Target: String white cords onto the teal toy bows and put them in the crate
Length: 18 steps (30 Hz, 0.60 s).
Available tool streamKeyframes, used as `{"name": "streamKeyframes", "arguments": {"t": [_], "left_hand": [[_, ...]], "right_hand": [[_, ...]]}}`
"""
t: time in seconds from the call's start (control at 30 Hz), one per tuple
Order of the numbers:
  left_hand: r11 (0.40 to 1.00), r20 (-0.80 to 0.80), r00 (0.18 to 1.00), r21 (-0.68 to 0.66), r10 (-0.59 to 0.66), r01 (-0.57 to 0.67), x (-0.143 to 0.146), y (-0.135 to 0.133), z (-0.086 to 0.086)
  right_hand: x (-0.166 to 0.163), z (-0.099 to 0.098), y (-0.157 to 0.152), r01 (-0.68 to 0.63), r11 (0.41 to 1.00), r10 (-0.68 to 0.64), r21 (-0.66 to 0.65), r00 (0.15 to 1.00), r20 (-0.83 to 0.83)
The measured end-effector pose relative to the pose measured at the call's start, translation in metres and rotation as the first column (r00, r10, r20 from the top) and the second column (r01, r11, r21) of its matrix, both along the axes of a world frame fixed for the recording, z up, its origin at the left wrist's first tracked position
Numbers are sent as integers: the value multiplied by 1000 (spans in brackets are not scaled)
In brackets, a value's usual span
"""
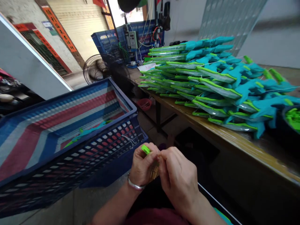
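My left hand, with a silver bangle at its wrist, is closed around a small bright green plastic piece whose end sticks out above the fingers. Against it, fingertips touching, my right hand is pinched; whatever lies between its fingers is hidden. Both hands are held together low in front of my lap. Beyond them on the wooden table lies a big stack of teal and green plastic toy-gun-like pieces with clear parts. Part of a teal and green piece shows at the bottom right.
To the left stands a blue plastic crate lined with striped sheeting, holding a teal and green piece. A black tub of green parts sits at the right edge. Behind are a fan and a device with cables.
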<state>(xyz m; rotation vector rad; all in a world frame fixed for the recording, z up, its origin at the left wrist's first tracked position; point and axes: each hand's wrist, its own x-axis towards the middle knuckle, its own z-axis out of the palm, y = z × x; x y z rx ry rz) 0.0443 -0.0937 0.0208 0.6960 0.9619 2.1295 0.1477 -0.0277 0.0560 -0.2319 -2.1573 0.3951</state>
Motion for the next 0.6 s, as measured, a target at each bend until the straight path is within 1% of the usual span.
{"name": "streamKeyframes", "arguments": {"t": [0.13,0.27,0.37,0.43,0.47,0.53,0.6], "left_hand": [[998,-63,998,-61,-2,-2,-3,0,-3],[998,-130,992,-66,-1,-7,-10,1,-7],[999,-180,984,-41,-12,5,-14,2,-10],[1000,-189,982,-17,-25,22,-15,2,-11],[999,-190,981,-9,-35,34,-15,2,-11],[998,-189,980,7,-66,68,-15,3,-12],[991,-177,978,47,-113,123,-15,4,-13]], "right_hand": [[0,-4,3,34,999,-34,7,999,12],[2,-7,3,-2,1000,2,-14,1000,19],[4,-11,2,-47,996,47,-74,999,4],[6,-12,3,-92,979,87,-180,996,-36],[7,-12,3,-116,960,104,-254,993,-62],[9,-8,4,-155,897,127,-414,987,-96],[10,-1,5,-180,832,143,-524,984,-110]]}}
